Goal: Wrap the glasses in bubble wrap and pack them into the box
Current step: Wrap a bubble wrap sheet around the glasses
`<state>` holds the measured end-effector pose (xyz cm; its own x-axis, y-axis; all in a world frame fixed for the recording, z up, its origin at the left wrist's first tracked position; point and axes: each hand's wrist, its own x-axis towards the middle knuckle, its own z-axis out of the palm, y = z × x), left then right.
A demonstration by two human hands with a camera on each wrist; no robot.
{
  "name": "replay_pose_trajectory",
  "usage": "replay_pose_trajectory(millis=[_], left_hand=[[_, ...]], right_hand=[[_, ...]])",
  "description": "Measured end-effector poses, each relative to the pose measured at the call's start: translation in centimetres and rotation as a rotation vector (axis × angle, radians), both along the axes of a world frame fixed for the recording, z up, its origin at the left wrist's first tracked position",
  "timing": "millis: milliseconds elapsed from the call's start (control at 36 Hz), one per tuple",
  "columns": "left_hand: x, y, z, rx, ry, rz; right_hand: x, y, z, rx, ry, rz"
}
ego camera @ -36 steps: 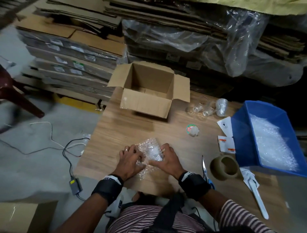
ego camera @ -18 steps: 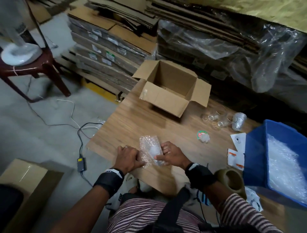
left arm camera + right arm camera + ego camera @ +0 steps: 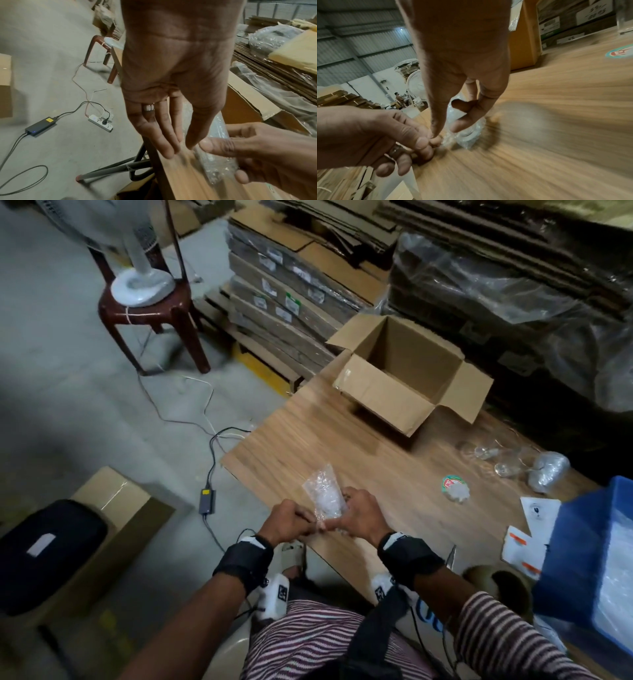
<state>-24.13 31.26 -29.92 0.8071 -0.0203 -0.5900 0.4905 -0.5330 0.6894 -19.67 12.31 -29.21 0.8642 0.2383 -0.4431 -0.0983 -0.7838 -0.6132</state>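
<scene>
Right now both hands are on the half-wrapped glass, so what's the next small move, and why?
Probably fold the loose tail of the bubble wrap over the glass: the left hand pinches its near end, the right hand holds the bundle, and no tape shows on it yet. The cardboard box stands open beyond.

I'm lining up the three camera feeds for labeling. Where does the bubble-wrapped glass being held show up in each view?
Head: the bubble-wrapped glass is low centre, between left hand and right hand.
Left wrist: lower right, gripped by the right hand.
Right wrist: centre, below the fingers, pinched by the left hand.
Shared landmark: the wooden table.
</scene>
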Motion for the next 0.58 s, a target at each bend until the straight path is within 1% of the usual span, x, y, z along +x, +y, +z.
replay_pose_trajectory(millis=[28,139,278,361,472,583], left_hand=[[-0.3,-0.1,0.0,-0.026,0.021,0.044],[-1.0,-0.4,-0.1,-0.137,0.109,0.203],[-1.4,-1.2,-0.1,-0.264,0.146,0.279],[-1.6,-1.5,-0.1,-0.309,0.165,0.291],[-2.0,-1.7,0.2,-0.355,0.193,0.358],[-2.2,-1.7,0.3,-0.291,0.193,0.416]], right_hand=[[0.0,-0.1,0.1,0.014,0.018,0.004],[-0.2,-0.9,0.6,0.181,0.206,-0.096],[0.4,-1.5,0.0,0.241,0.326,-0.125],[0.8,-1.7,-0.2,0.236,0.32,-0.107],[1.1,-2.0,-0.7,0.229,0.296,-0.066],[0.2,-1.8,-0.8,0.222,0.314,-0.024]])
